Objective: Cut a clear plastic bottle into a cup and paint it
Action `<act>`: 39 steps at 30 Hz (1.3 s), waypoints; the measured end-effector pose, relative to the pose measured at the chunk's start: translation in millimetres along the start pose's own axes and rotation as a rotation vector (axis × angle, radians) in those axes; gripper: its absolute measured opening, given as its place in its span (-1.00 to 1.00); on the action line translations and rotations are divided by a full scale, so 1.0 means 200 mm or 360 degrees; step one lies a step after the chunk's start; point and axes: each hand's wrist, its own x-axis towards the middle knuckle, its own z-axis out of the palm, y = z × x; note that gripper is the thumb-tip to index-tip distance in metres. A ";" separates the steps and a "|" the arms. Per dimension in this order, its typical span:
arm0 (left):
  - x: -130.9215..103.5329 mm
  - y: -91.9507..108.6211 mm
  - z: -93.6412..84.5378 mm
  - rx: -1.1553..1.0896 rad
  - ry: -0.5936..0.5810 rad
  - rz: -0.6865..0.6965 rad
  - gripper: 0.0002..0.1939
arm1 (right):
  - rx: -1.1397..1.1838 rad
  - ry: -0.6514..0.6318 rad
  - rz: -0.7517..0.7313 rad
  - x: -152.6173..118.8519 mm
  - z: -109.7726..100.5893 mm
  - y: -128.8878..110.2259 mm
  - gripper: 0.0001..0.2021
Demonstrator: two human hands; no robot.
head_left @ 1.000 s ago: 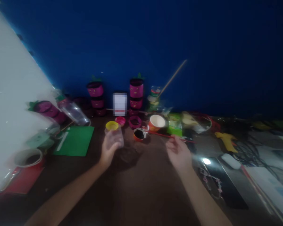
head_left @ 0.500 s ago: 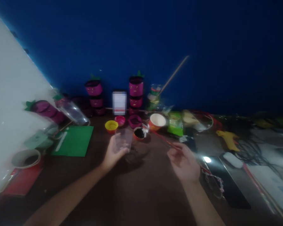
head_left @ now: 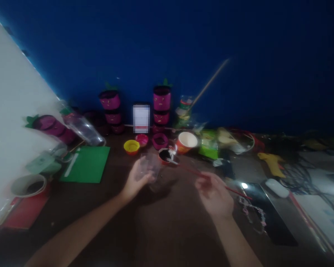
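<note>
My left hand (head_left: pixel 137 178) is wrapped around a clear plastic cup (head_left: pixel 150 167), which is tilted over the dark table. In the fingers of my right hand (head_left: pixel 215 194) is a thin red paintbrush (head_left: pixel 190 170), pointing left. Its tip is blurred and lies close to a small orange cup of dark paint (head_left: pixel 164 155); I cannot tell whether they touch. Something whitish rests on that cup's rim. Beside it stand a yellow cup (head_left: pixel 131 147), a pink cup (head_left: pixel 141 139), a purple ring-shaped piece (head_left: pixel 159 141) and an orange paper cup with a white inside (head_left: pixel 187 142).
Purple stacked figures with faces (head_left: pixel 161 105) stand along the blue wall, near a phone-like screen (head_left: pixel 141 118). Green paper (head_left: pixel 86 165) and a paper cup (head_left: pixel 29 185) are left. Rightward lie a dark phone (head_left: pixel 272 215), a bracelet (head_left: pixel 253 215) and a yellow glue gun (head_left: pixel 271 163).
The paintbrush has swung flatter, its tip moving from near the orange paper cup to beside the dark paint cup. The clear cup has tilted slightly rightward and lower.
</note>
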 end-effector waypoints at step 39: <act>-0.04 0.01 0.00 0.0139 -0.0154 0.0100 -0.38 | -0.0399 -0.0349 -0.0375 -0.07 -0.01 0.13 -0.92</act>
